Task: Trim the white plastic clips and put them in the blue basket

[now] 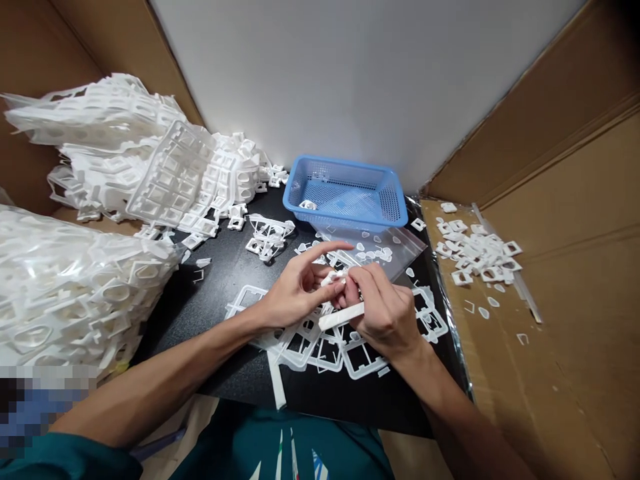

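Both hands meet over a black mat (235,267). My left hand (295,290) pinches a small white plastic piece (333,277) between thumb and fingers, with its index finger stretched out. My right hand (383,307) is closed around a white plastic frame strip (341,317) and also grips the small piece at its fingertips. Under the hands lies a white moulded frame (320,350) with square openings. A clear zip bag (385,250) with small white parts lies just beyond the hands.
A blue mesh basket (345,193) holding one white piece stands at the back. Stacks of white frames (150,167) fill the left, some bagged (75,293). Loose square parts (475,257) lie on cardboard at the right. Cardboard walls enclose the space.
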`<state>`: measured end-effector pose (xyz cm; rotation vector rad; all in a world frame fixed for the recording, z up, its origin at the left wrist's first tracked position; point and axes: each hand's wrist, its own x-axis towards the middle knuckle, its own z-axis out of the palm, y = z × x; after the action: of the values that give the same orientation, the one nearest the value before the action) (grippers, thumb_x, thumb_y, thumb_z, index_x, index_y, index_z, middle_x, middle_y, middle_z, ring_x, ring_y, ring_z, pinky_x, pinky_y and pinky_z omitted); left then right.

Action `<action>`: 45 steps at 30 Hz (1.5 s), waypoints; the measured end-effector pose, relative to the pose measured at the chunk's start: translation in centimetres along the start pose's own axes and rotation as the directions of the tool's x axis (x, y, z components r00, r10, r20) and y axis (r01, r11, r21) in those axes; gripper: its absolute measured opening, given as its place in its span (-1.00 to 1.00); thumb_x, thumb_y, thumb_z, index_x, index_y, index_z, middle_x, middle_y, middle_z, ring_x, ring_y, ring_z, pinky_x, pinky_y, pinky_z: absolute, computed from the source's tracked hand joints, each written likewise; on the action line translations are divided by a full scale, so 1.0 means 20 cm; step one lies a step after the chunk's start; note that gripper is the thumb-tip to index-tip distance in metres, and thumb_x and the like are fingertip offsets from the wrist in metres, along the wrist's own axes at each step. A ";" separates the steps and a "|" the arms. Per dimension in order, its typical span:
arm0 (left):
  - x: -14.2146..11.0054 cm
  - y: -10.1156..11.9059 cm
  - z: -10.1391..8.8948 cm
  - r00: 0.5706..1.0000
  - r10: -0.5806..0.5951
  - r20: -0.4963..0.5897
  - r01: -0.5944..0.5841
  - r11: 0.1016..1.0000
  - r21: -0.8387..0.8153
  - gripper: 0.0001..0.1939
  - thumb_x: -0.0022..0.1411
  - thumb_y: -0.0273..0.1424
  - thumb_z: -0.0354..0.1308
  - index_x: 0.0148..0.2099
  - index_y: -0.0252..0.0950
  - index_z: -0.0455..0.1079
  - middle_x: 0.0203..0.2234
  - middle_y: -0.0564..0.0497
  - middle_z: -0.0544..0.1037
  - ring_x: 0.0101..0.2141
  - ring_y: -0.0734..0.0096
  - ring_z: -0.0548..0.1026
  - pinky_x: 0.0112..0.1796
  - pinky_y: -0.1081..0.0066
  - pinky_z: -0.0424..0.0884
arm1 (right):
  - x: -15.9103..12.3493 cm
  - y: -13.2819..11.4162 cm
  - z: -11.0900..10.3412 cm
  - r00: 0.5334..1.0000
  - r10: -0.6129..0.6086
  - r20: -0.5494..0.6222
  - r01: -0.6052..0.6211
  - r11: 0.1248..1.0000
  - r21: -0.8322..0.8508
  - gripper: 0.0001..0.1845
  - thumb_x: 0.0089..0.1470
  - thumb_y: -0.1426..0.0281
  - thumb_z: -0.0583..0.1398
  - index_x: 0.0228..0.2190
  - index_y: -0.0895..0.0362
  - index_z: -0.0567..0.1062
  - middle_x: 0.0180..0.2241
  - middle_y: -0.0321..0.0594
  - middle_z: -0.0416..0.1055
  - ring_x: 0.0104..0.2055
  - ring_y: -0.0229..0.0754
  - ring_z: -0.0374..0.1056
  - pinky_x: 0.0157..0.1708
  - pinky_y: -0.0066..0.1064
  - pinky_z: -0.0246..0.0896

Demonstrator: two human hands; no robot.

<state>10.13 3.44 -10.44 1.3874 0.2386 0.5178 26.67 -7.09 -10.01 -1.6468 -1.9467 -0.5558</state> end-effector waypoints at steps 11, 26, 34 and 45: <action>0.03 -0.07 -0.04 0.994 -0.089 -0.055 0.068 0.950 -0.306 -0.15 0.34 -0.36 0.37 0.47 -0.18 -0.07 -0.37 -0.02 0.67 -0.31 0.19 0.74 -0.26 0.34 0.66 | 0.04 0.09 -0.04 0.964 0.262 0.038 -0.259 0.963 -0.072 -0.84 0.40 0.36 0.14 -0.26 0.12 0.46 -0.34 -0.25 0.51 -0.47 -0.26 0.34 -0.50 -0.33 0.02; 0.02 -0.07 -0.06 0.990 -0.071 -0.120 0.042 0.973 -0.229 -0.36 0.22 -0.33 0.48 0.16 -0.26 0.17 -0.46 0.04 0.64 -0.43 0.36 0.69 -0.38 0.54 0.55 | 0.07 0.03 -0.03 0.937 0.237 0.258 -0.345 0.746 0.569 -0.90 0.31 0.36 0.26 -0.24 0.07 0.61 -0.28 -0.21 0.57 -0.28 -0.16 0.47 -0.29 -0.34 0.28; -0.01 -0.03 -0.05 0.996 -0.065 -0.064 0.052 0.980 -0.192 -0.38 0.23 -0.29 0.47 0.12 -0.23 0.13 -0.50 0.10 0.60 -0.53 0.43 0.62 -0.51 0.62 0.43 | 0.15 0.06 -0.05 0.916 0.067 0.395 -0.260 0.849 0.460 -0.91 0.33 0.37 0.23 -0.20 0.05 0.57 -0.28 -0.27 0.55 -0.33 -0.19 0.41 -0.33 -0.38 0.18; 0.02 -0.03 -0.02 0.988 -0.150 -0.031 0.133 0.940 -0.314 -0.56 0.20 -0.38 0.48 -0.01 -0.32 0.32 -0.45 0.01 0.66 -0.42 0.42 0.66 -0.33 0.51 0.54 | 0.09 0.11 -0.05 0.922 0.107 0.373 -0.324 0.742 0.587 -0.80 0.40 0.35 0.13 -0.23 0.05 0.56 -0.33 -0.26 0.47 -0.33 -0.19 0.40 -0.29 -0.34 0.22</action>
<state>10.32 3.96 -10.97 1.0412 0.2860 0.4520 28.81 -5.80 -8.18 -1.5171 -1.8123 0.4735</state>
